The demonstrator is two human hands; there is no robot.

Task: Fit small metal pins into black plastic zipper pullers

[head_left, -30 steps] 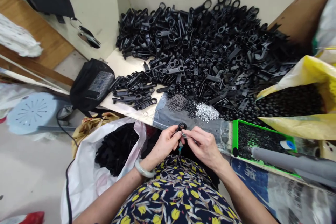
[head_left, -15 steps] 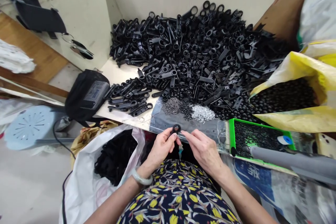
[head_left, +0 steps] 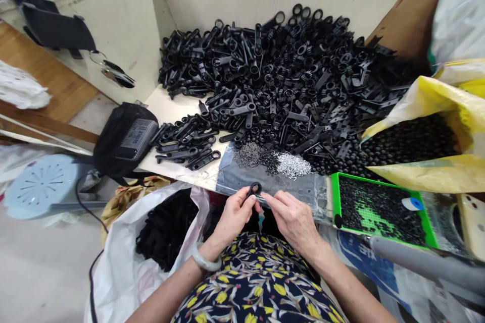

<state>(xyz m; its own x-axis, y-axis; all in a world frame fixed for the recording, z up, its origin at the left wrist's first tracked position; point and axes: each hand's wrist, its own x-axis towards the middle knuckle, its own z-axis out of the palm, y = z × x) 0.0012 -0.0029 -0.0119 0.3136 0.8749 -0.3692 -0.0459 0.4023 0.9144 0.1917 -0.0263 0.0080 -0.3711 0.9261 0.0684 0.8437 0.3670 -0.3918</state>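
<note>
Matt black plastic parts (head_left: 288,81), shiny metal pins (head_left: 291,164), glossy green plastic tray (head_left: 334,197).

left hand (head_left: 235,214), right hand (head_left: 293,219), fingertips pinched together

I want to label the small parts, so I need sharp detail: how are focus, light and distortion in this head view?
Head view: evenly lit, soft shadows; wide-angle bending at the edges; the black parts pile merges into one dark mass; the ringed part in the left hand is tiny.

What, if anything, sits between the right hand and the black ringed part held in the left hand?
Nothing visible. The left hand pinches the black ringed part, and the right hand has its fingertips right beside it, over the table edge.
</note>
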